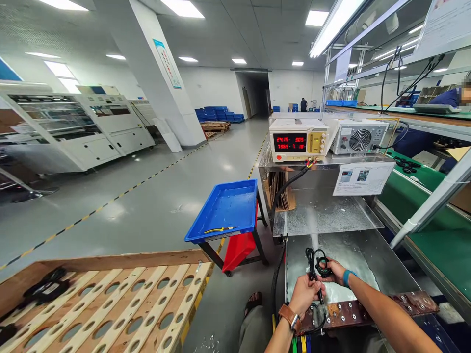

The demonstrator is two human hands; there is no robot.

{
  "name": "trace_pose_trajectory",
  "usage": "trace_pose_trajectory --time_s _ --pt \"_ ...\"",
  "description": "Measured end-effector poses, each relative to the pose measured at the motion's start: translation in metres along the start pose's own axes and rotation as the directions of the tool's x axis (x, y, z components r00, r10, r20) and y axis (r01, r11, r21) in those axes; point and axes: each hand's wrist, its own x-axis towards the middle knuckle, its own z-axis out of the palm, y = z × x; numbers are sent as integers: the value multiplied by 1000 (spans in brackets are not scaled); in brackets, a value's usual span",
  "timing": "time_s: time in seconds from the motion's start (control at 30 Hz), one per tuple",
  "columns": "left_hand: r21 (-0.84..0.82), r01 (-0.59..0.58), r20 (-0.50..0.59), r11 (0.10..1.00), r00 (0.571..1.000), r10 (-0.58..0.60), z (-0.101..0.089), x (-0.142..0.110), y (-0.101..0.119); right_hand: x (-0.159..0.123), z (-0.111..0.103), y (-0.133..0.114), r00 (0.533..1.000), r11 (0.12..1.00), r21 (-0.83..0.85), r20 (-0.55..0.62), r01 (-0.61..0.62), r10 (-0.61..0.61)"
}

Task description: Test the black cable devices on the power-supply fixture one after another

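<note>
Black cable [311,269], partly covered by the left hand [306,294] pinching it and the right hand [335,271] gripping its loop, is held above the metal bench [390,268], its lower end hard to trace; it looks slim, folded and coiled. The blue tray [235,202] holds a yellow-handled tool [220,230], the wooden crate [147,258] blurred black items [47,289]

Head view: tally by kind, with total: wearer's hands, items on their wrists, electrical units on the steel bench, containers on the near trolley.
Wearer's hands: 2 (left hand, right hand, both on black cable)
Wrist items: 2 (watch, blue band)
Electrical units: 2 (red-display unit, fan unit)
Trolley containers: 2 (blue tray, red bin)
Total: 8
</note>
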Motion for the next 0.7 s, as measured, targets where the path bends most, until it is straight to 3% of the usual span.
trace_pose_trajectory --time_s 0.13,0.2,0.3,0.4,0.53,0.7 --pt "20 6 11 1000 1000 -6 8 -2 3 -2 -1 -3 999 1000 19 -37 -15 15" --pt "8 -3 -59 1000 998 3 11 5 6 -3 -2 -5 999 999 19 -42 -29 30" --pt "15 -119 -203 993 972 120 14 25 16 -3 -3 -8 999 999 39 -41 -34 35" --pt "261 -179 -233 949 942 242 13 43 34 -6 -2 -13 999 999 53 -32 -13 15" --pt "602 -208 -165 771 912 375 13 47 51 -13 3 -21 1000 997 81 6 20 -20" --pt "813 -352 99 465 869 485 24 36 59 -32 13 -30 989 981 180 109 74 -94"
